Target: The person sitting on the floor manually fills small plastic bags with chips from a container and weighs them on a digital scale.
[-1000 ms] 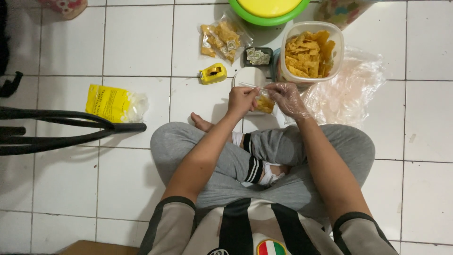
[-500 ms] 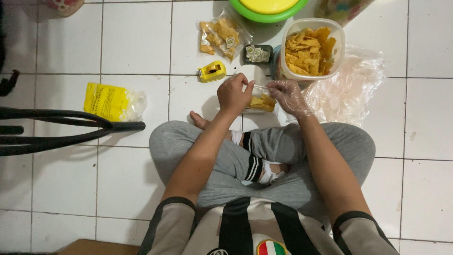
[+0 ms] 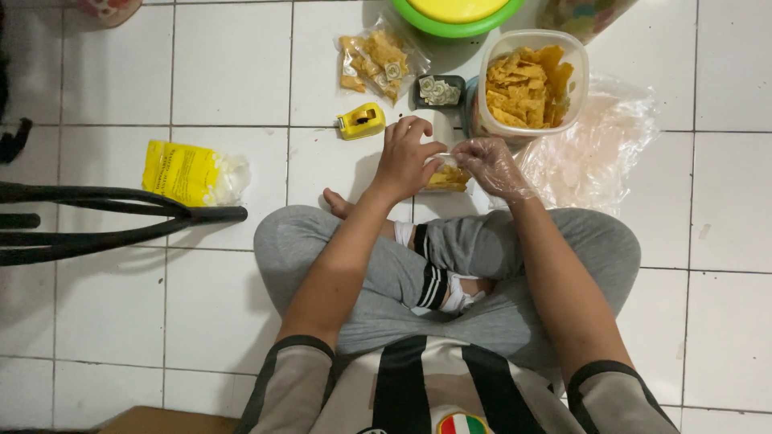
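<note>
Just beyond the fingertips of the left hand [image 3: 406, 157], a small yellow tape dispenser [image 3: 360, 121] is lying on the white tiled floor [image 3: 233, 72], and past it a sealed clear bag of chips [image 3: 375, 58] is resting with small square labels showing on it. Straight ahead of both sets of fingers, a small dark tray of square stickers [image 3: 439, 91] is sitting beside a clear tub of yellow chips [image 3: 531, 84]. A crumpled clear plastic sheet [image 3: 599, 153] is spreading out to the outer side of the right hand [image 3: 490, 165]. Well away from the left hand's fingers, a flat yellow packet [image 3: 186, 173] is lying by a dark curved bar [image 3: 121, 213]. A green and yellow lid [image 3: 457, 12] is showing at the top edge.

Both forearms are reaching forward over crossed legs in grey trousers [image 3: 386, 273], and the hands are meeting just above the floor. The left hand is bare, knuckles up, fingers curled and pinching the top of a small clear bag of chips [image 3: 446, 177]. The right hand is wearing a thin clear glove, and its fingers are pinching the same bag from the other side.

The small bag is sitting between the two hands, holding yellow-orange chips; its mouth is hidden by the fingers, so it is probably gathered shut, though that is unclear.
</note>
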